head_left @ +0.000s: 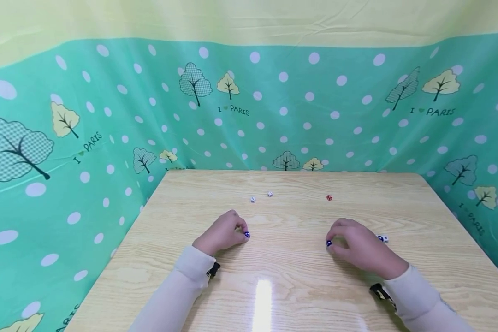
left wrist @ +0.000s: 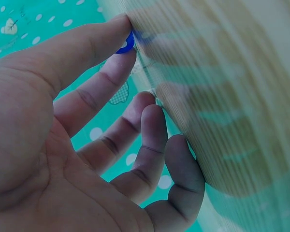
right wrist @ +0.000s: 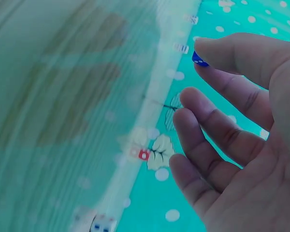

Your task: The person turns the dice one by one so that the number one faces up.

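Head view, two hands [head_left: 223, 232] [head_left: 360, 245], blue die [head_left: 246, 234] [head_left: 329, 243] pinched in each

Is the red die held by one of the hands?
No, the red die lies on the table, while the left hand and the right hand each pinch a blue die.

The person wears long, pale off-white sleeves, plain and matte. The left sleeve [head_left: 172, 293] ends in a cuff at the left hand [head_left: 221, 233], the fabric gathered in soft folds behind it. A small black fitting [head_left: 213, 269] sits at the inner edge of that cuff. The right sleeve [head_left: 417, 299] is the same pale shade, lightly creased, with a longer black piece [head_left: 380, 292] beneath its cuff. Both hands are bare, with rounded fingertips and creases across the joints of the fingers [right wrist: 222, 128] and the palms.
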Available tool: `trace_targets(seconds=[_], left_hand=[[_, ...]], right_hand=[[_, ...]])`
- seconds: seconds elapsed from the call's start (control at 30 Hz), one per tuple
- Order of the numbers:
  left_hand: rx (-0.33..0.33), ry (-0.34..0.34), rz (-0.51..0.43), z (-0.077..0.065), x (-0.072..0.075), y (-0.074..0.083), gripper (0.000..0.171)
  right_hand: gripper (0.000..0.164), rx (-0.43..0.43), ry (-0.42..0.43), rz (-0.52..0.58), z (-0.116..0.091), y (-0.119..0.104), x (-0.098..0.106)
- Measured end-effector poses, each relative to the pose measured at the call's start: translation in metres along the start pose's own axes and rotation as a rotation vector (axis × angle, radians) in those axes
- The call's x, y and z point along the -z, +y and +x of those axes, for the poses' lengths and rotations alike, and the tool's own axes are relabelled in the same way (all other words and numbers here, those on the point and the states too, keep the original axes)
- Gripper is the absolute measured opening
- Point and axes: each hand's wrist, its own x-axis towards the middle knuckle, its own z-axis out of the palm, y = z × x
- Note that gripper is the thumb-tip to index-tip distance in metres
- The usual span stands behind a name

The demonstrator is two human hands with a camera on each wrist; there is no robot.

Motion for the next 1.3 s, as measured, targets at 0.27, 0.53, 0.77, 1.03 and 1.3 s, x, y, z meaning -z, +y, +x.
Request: trace_targets(seconds=[0.27,0.53,0.77,1.03,1.3], left_hand=[[-0.008,0.002,0.001,0.000,0.000,-0.001,0.011],[0.023,-0.001,-0.007,0.000,-0.001,-0.002,0.012],[0.019,-0.004,-0.010,0.001,-0.001,-0.001,0.012],[0.025,-0.004,-0.014,0.000,-0.001,0.000,0.012],[0.039,-0.003,-0.018,0.000,-0.002,-0.001,0.012]], right_hand=[[0.017,-0.071,0.062,0.024,-0.021,0.020,0.016],[0.016,-0.163,0.095,0.076,-0.034,0.039,0.031],[0.016,-0.241,0.092,0.071,-0.040,0.062,0.036],[0.024,-0.355,0.077,0.080,-0.049,0.092,0.043],[0.029,-0.432,0.066,0.058,-0.061,0.112,0.051]])
